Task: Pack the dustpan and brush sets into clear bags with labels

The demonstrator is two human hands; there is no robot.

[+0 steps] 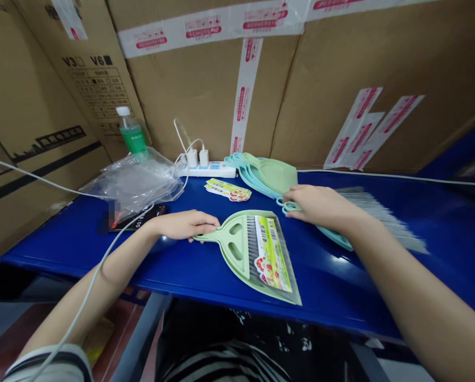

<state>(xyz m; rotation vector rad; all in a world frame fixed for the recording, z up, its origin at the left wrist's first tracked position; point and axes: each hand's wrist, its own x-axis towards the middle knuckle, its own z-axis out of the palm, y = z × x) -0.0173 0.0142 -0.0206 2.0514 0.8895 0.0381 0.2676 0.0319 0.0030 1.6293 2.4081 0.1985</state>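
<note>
A white cable [99, 268] crosses the left forearm. Just beyond it, the front edge of the blue surface [185, 276] runs across, and the near corner of a pale green dustpan [257, 286] lies just inside that edge. The dustpan's long axis runs left to right, veering slightly toward the person; its handle points left and its broad, straight lip faces right. It is smooth plastic, fan-shaped, with a brush [241, 241] nested in it: two oval hollows in the head, stiff grey bristles, and a glossy printed label [275, 254] across them. The left hand [186, 225] has its grip pinched on the handle, thumb above and fingers beneath. Room to slide the pan lies mostly rightward, over the blue stretch below the right forearm.

Farther in, the right hand [311, 201] bends over the looped handles of some brushes [380, 215], their long grey bristles fanning right; whether its grip is pressed together, I cannot tell. A dark phone [153, 216] lies beside the left forearm, with a crinkled clear bag [137, 178] behind.

Flat card labels [228, 190] overlap near a stack of blue and green dustpans [279, 175]. A white power strip [211, 171], a green-labelled bottle [132, 135] and taped brown cardboard [205, 85] bound the back.
</note>
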